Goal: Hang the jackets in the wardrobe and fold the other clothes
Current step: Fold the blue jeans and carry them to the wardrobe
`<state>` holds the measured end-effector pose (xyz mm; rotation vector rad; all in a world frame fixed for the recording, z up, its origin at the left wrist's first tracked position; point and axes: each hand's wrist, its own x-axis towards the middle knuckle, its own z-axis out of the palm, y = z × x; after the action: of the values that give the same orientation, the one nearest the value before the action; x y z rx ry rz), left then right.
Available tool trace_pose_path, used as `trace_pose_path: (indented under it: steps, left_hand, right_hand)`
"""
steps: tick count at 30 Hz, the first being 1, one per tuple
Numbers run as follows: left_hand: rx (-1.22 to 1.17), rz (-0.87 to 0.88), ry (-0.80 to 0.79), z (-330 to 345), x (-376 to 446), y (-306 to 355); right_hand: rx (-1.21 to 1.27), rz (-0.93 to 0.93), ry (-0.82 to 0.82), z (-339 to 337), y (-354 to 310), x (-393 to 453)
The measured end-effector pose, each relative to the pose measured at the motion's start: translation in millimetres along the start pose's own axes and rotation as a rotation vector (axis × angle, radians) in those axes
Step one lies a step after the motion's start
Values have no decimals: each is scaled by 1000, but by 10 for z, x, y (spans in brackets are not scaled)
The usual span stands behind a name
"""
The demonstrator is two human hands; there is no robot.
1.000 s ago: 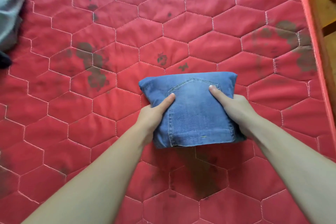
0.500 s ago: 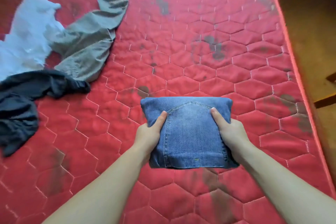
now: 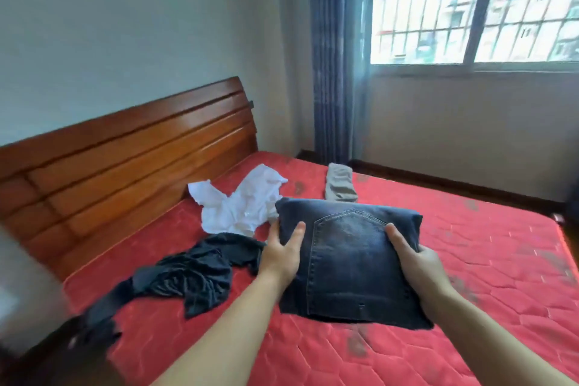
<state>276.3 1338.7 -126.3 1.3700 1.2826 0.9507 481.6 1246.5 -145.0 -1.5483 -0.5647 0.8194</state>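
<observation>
Over the bed [image 3: 470,260], folded jeans [image 3: 347,260] gripped both sides, left hand [image 3: 280,255], right hand [image 3: 419,269], fingers curled under so folds stay put.

I have both bare forearms reaching forward from the bottom edge, side by side. My left hand [image 3: 279,255] clasps one side of the folded jeans [image 3: 351,263] with its thumb on top, and my right hand [image 3: 418,263] clasps the opposite side likewise.
</observation>
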Motion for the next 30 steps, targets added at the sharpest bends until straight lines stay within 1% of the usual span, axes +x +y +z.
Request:
trace_pose_path:
  steps: [4,9,12,17,22,24,26,30]
  left_hand:
    - [-3,29,188,-916,-625,254]
    - [45,-9,463,-2056,-1521,351]
    - [58,-38,598,-2782,-2088,377]
    - [63,-112,800,-3897,-2961,281]
    - [53,-198,1024,-4963,-3739,-59]
    - [33,-228,1076,-5393,-3977,-243]
    - [36,-250,1096,-5839,-4158,-413]
    - [-26,-288,1110,-6602,-4299,-699]
  right_hand:
    - [-7,-26,-200,594,-337,-571]
    - [-65,-57,-414,1417,-458,-1452]
    - [-122,-61,-565,1965,-571,-2071]
    - [-170,-83,-835,2913,-620,-3081]
    - [-224,-86,-1031,3842,-501,-4204]
    - [-242,-93,-1091,4212,-412,-4631]
    - [-268,-85,-1132,4586,-343,-5013]
    - [-270,-117,-1155,5281,-255,-5538]
